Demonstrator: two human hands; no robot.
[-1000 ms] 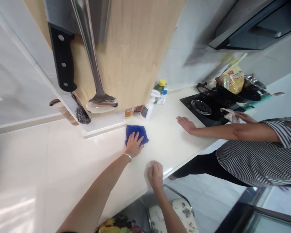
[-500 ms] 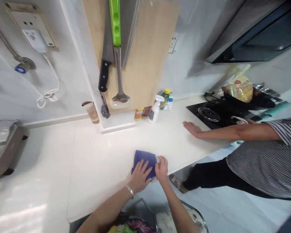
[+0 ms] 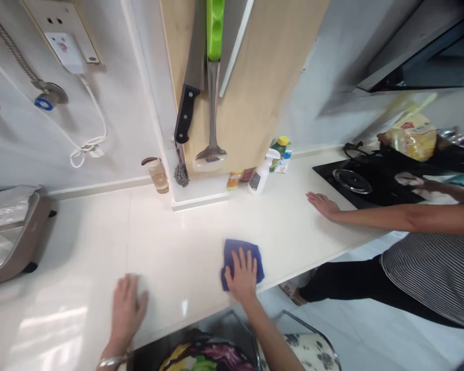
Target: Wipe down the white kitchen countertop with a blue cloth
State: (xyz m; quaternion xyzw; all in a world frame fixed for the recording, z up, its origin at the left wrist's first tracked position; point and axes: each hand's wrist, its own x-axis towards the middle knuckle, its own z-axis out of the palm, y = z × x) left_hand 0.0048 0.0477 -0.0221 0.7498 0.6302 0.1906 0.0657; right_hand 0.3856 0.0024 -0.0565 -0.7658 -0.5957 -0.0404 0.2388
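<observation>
A folded blue cloth [image 3: 232,246] lies on the white countertop [image 3: 178,242], close to its front edge. My right hand [image 3: 243,273] rests flat on top of it, fingers spread, covering its middle. Well to the left, my left hand [image 3: 127,309] is over the counter near the front edge. Its fingers are stretched out with the thumb apart, slightly blurred, and nothing is in it. A bracelet [image 3: 112,362] is on my left wrist.
A co-worker's hand [image 3: 324,205] leans on the counter; their other hand, with a pale cloth [image 3: 409,179], is at the black hob [image 3: 386,180]. A spray bottle [image 3: 260,178], a cup [image 3: 158,178] and a brown appliance [image 3: 27,237] stand about. A cutting board [image 3: 263,77] hangs above.
My left hand has come off the blue cloth and moved left. My right hand has gone from the cloth's right edge to its top. The co-worker's far hand has shifted on the hob.
</observation>
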